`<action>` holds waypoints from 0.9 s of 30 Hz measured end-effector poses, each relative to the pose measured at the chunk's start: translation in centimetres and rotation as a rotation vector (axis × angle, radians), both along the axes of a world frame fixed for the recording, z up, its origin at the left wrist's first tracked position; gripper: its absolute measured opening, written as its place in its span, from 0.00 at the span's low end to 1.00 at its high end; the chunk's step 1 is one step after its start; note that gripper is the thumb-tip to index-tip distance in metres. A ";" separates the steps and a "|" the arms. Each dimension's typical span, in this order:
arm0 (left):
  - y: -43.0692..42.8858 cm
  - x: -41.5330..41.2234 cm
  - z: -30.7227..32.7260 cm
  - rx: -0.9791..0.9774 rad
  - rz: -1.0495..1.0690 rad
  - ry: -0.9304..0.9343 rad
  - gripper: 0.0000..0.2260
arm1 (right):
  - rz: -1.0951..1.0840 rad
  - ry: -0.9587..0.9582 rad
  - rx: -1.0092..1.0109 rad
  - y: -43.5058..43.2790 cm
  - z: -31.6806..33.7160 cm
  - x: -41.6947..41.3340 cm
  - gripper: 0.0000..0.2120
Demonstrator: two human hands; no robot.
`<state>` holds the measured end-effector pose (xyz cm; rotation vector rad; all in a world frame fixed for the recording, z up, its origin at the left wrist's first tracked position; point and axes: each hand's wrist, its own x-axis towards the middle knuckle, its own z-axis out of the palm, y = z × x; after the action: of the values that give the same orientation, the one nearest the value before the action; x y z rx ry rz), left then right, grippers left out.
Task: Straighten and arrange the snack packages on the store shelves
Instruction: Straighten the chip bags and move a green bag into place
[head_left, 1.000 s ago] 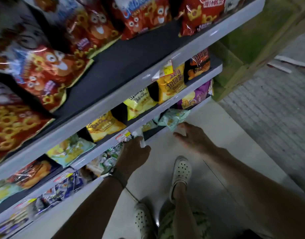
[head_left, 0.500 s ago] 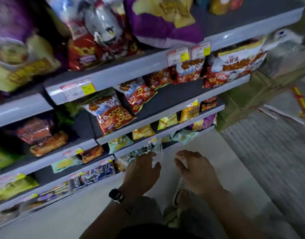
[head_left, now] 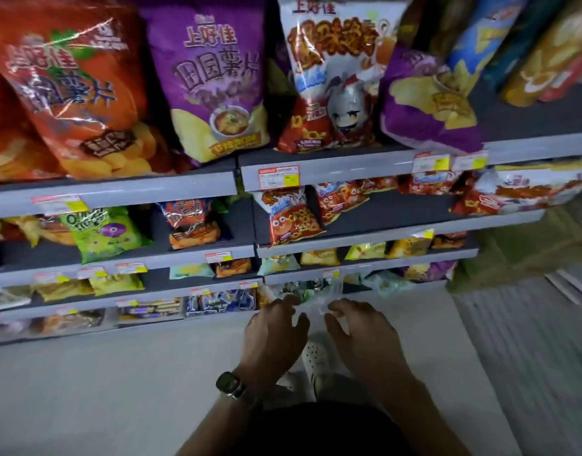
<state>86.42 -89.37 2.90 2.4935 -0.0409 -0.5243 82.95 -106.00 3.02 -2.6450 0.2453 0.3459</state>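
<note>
The clear snack packet [head_left: 319,299] lies against the low shelf edge [head_left: 296,278], at 1 o'clock from the left hand [head_left: 276,329] and 11 o'clock from the right hand [head_left: 360,330], equally near both. Both hands have bent, spread fingers at its edges; blur hides whether either pinch is closed, and hides the packet's long axis. Shelving blocks 12 o'clock; the floor [head_left: 118,390] lies at 6 o'clock.

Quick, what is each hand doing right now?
Left hand: pinching the clear packet.
Right hand: pinching the clear packet's other side.
</note>
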 end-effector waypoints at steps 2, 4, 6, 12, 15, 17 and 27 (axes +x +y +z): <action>0.9 0.1 0.3 0.023 0.075 -0.002 0.15 | 0.071 -0.005 0.031 0.9 -0.2 1.4 0.17; 1.7 0.4 0.6 0.054 0.169 -0.018 0.14 | 0.159 -0.017 0.044 1.8 -0.3 3.0 0.17; 2.6 0.8 1.0 0.068 0.279 -0.018 0.14 | 0.257 -0.036 0.061 2.8 -0.2 4.8 0.17; 5.1 1.0 1.3 0.122 0.571 0.031 0.10 | 0.551 0.023 0.061 5.4 0.5 9.3 0.15; 6.0 0.5 1.4 0.134 0.671 0.075 0.10 | 0.651 0.070 0.086 6.8 0.4 10.6 0.15; 6.9 -0.3 1.2 0.126 0.742 0.078 0.10 | 0.736 0.096 0.072 8.5 0.2 10.9 0.14; 15.7 -8.4 0.7 0.093 1.008 0.058 0.14 | 1.092 0.133 -0.037 21.7 1.3 7.6 0.15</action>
<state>78.07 -73.67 3.65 2.2012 1.2031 -0.1523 90.57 -84.31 4.33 -2.5356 -1.1952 0.8395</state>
